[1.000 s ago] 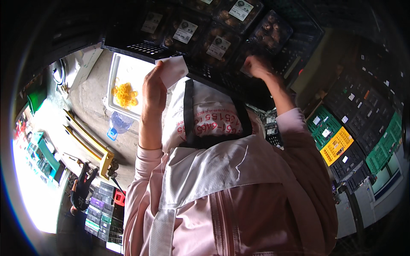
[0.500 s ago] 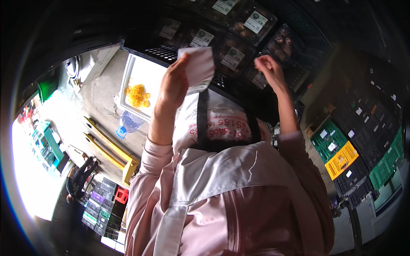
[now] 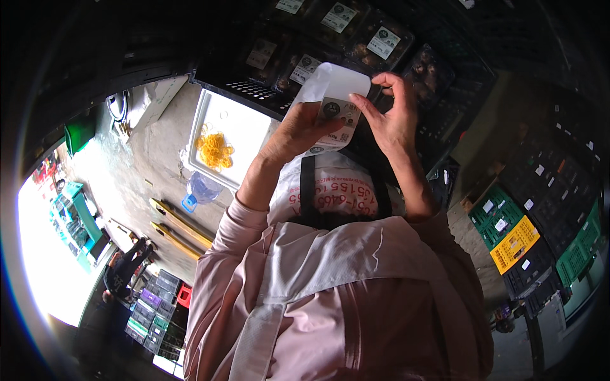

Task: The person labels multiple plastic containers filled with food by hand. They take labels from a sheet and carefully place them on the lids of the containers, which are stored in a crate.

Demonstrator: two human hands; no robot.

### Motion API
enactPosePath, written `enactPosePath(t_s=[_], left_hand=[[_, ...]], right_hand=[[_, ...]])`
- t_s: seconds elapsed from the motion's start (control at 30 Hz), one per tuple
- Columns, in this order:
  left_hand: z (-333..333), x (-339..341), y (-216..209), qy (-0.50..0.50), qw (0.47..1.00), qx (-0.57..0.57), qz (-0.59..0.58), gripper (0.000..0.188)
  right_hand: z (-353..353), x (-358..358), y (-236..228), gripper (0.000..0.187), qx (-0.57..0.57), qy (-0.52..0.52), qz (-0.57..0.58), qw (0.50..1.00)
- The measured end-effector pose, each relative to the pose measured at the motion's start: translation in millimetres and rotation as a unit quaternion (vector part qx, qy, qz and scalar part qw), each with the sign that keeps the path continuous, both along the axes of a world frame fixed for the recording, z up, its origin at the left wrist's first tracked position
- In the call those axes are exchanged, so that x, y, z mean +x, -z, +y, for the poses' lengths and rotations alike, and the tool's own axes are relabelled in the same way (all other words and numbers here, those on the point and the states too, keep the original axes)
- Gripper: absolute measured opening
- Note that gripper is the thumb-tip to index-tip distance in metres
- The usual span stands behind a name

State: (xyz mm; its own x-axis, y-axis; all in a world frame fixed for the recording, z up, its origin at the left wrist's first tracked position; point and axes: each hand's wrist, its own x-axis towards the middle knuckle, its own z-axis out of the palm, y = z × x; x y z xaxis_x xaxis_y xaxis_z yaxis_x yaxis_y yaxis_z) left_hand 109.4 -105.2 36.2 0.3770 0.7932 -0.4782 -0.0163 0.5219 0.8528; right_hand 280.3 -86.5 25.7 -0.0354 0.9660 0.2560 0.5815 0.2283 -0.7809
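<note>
A strip of white printed labels [image 3: 346,79] curls in front of my chest. My left hand [image 3: 286,136] is closed around its lower part, with the fingers behind and across the printed side. At the strip's right edge, my right hand [image 3: 395,124] has thumb and forefinger on the paper, the thumb over the printed face and the forefinger at the upper corner. Just beyond lies a black crate [image 3: 251,91] with several clear plastic packs [image 3: 427,73] of brown, roundish contents. Most of the packs carry a white label [image 3: 383,42] on top.
Left of the crate, a white tray [image 3: 244,130] holds a heap of yellow rubber bands [image 3: 215,151]. A clear plastic bottle [image 3: 202,189] lies beside it, near yellow forks [image 3: 181,228]. Stacked crates [image 3: 515,244] stand at right. At far left, a person [image 3: 121,273] stands near more crates.
My right hand has moved left from above the packs onto the label strip. My left hand has shifted right with the strip, whose printed side now shows.
</note>
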Motion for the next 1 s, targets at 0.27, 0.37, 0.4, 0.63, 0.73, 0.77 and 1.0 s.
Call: enactPosePath(t_s=[0.27, 0.37, 0.4, 0.63, 0.73, 0.77, 1.0], left_hand=[[0, 3, 12, 0.043, 0.997, 0.027, 0.058, 0.025], [0, 3, 19, 0.045, 0.995, 0.056, 0.073, 0.026], [0, 4, 20, 0.041, 0.994, 0.071, 0.074, 0.026], [14, 10, 5, -0.046, 0.944, -0.243, -0.218, 0.031], [-11, 9, 70, -0.065, 0.997, -0.018, -0.035, 0.027], [-10, 12, 68, -0.051, 0.998, 0.011, -0.026, 0.027], [9, 30, 10, -0.084, 0.975, -0.168, -0.115, 0.038]], right_hand=[[-6, 1, -9, 0.019, 0.106, -0.063, -0.121, 0.985], [-7, 2, -6, 0.017, 0.105, -0.067, -0.107, 0.986], [-8, 1, -5, 0.017, 0.105, -0.066, -0.105, 0.987], [-11, 4, -3, 0.008, 0.214, -0.055, -0.122, 0.968], [-14, 4, 1, 0.007, 0.226, -0.049, -0.139, 0.963], [-14, 6, 2, 0.007, 0.228, -0.049, -0.144, 0.962], [-14, 8, 5, 0.006, 0.215, -0.061, -0.152, 0.963]])
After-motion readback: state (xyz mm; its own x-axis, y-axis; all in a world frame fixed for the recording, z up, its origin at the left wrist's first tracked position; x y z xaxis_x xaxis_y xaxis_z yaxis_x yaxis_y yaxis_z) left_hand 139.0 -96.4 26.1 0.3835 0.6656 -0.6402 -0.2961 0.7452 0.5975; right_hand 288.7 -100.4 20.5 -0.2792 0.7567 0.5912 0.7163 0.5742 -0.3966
